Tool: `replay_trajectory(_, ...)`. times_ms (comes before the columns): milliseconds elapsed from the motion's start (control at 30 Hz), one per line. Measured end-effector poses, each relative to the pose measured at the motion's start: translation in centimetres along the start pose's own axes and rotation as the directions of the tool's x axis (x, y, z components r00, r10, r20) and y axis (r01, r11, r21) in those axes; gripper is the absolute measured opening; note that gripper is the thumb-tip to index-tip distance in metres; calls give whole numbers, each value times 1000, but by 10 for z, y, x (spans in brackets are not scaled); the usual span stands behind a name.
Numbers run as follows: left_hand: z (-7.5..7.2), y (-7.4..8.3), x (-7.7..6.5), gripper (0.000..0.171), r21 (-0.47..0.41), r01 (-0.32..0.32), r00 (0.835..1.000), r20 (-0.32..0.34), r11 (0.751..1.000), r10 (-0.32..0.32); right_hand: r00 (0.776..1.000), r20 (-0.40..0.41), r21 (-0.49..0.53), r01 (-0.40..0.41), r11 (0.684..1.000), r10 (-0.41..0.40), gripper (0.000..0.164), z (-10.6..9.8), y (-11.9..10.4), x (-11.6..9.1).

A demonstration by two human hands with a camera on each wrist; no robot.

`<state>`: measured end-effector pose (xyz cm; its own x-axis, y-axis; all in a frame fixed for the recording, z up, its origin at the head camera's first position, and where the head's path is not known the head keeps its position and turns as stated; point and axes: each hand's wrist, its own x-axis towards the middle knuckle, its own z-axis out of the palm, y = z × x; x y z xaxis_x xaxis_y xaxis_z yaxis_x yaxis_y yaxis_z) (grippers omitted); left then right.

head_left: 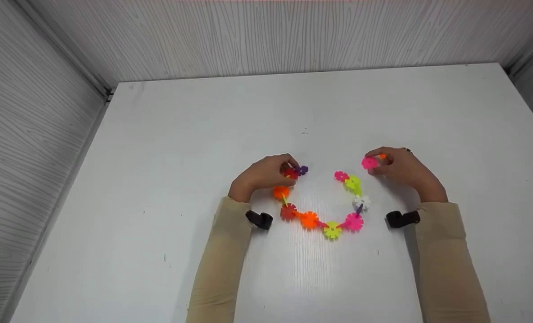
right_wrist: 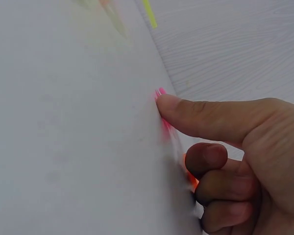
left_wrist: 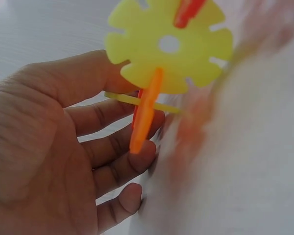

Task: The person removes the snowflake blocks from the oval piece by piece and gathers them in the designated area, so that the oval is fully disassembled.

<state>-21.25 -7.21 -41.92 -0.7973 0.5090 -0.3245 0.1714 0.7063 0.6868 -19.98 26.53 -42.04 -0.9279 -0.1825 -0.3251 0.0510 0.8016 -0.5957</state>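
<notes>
A curved chain of notched, flower-shaped plastic discs (head_left: 309, 220) lies on the white table, in orange, red, yellow, pink and white. At its upper left end, my left hand (head_left: 266, 172) holds a red disc (head_left: 290, 174), with a purple disc (head_left: 304, 170) beyond the fingertips. In the left wrist view, a yellow disc (left_wrist: 196, 54) stands in front of the thumb and fingers. Apart from the chain on the right, my right hand (head_left: 401, 165) pinches a pink disc (head_left: 369, 162) at its edge. An orange disc (head_left: 382, 156) shows partly behind the right fingers.
The chain's other end, a small pink disc (head_left: 341, 176), points up between the hands. Pale wood-grain panels (head_left: 266, 36) rise behind the table (head_left: 181, 134) and at its sides. Black wrist-worn devices (head_left: 259, 220) sit at both cuffs.
</notes>
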Motion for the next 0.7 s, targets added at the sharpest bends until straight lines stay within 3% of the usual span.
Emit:
replay_trajectory(200, 0, 1, 0, 40, 12, -1, 1000, -9, 1000, 1, 1000, -3, 3, -18, 1000, 18, 42, 0, 0, -1)
replay_trajectory(467, 0, 2, 1, 37, 21, 7, 1000, -26, 1000, -7, 1000, -7, 6, 15, 1000, -15, 43, -1, 3, -1)
replay_trajectory(700, 0, 5, 0, 45, 9, 30, 1000, -10, 1000, -30, 1000, -12, 31, 15, 999, -15, 45, -2, 1, -1)
